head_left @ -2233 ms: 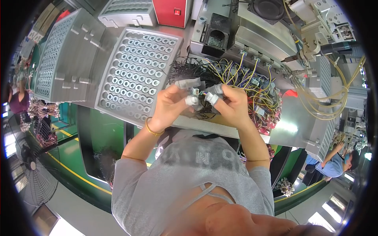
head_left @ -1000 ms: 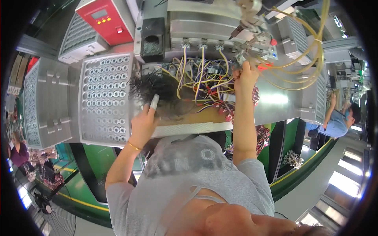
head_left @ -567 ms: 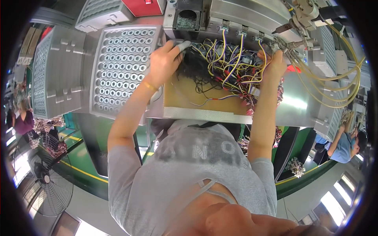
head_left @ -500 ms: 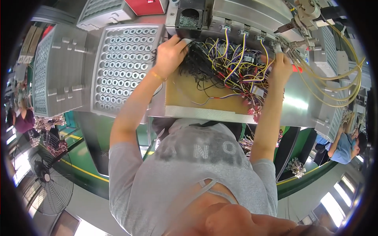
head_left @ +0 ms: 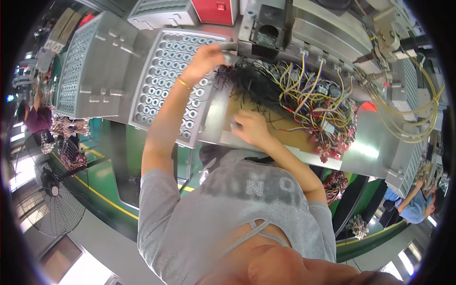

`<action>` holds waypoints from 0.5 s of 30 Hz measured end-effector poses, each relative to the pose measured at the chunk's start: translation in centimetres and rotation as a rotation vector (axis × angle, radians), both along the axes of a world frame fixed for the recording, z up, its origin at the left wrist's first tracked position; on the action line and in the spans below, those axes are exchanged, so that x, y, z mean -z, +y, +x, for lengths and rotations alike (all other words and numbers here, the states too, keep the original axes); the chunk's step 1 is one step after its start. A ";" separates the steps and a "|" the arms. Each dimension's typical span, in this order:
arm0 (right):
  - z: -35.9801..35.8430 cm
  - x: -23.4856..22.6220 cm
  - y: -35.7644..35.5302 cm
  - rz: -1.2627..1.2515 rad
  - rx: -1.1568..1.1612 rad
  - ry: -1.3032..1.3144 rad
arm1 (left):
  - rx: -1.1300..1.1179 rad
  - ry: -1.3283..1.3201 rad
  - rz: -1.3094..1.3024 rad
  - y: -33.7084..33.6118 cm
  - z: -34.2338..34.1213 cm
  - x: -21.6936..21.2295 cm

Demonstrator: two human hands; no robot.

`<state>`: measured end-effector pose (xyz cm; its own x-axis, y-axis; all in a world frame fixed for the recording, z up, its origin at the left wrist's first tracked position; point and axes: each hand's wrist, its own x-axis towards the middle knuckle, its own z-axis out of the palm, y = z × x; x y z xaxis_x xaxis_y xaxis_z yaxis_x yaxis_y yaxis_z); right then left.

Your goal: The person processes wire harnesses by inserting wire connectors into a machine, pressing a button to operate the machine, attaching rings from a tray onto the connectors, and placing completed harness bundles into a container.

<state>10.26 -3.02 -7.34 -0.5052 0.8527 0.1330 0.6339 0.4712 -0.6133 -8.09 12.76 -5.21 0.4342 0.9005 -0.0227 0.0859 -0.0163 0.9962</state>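
Observation:
My left hand point(head_left: 207, 61) is raised at the upper right edge of a grey tray point(head_left: 142, 111) filled with metal rings. Its fingers are bent together beside a grey metal edge, and what they hold, if anything, is blurred. Lower and nearer my body, my right hand point(head_left: 252, 127) is closed, with a small dark piece point(head_left: 236, 124) at its fingertips, over the front part of a tan board point(head_left: 285, 135). A tangled bundle of wires point(head_left: 304, 92), black, yellow, white and purple with red connectors, lies on that board, to the right of both hands.
Behind the wires stands a metal machine with a dark block point(head_left: 268, 38) that has a round hole. Stacked grey trays point(head_left: 92, 71) stand at left, and a red box point(head_left: 214, 10) behind. Yellowish tubes point(head_left: 418, 118) loop at right. Other people work at both far sides.
My right hand has left the machine at the right of the wires and come left and nearer my body. The view has shifted; my left hand stays near the tray's upper right edge.

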 end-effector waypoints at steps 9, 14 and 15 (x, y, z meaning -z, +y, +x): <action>8.5 -13.2 -4.3 -0.462 0.423 0.821 | -1.012 1.545 0.892 8.2 -10.1 11.6; 8.7 -11.1 -3.2 -0.308 0.450 0.553 | -0.795 1.187 0.416 8.6 -10.0 8.6; 8.7 -10.3 -2.8 -0.304 0.467 0.550 | -0.781 1.178 0.421 7.8 -8.9 6.8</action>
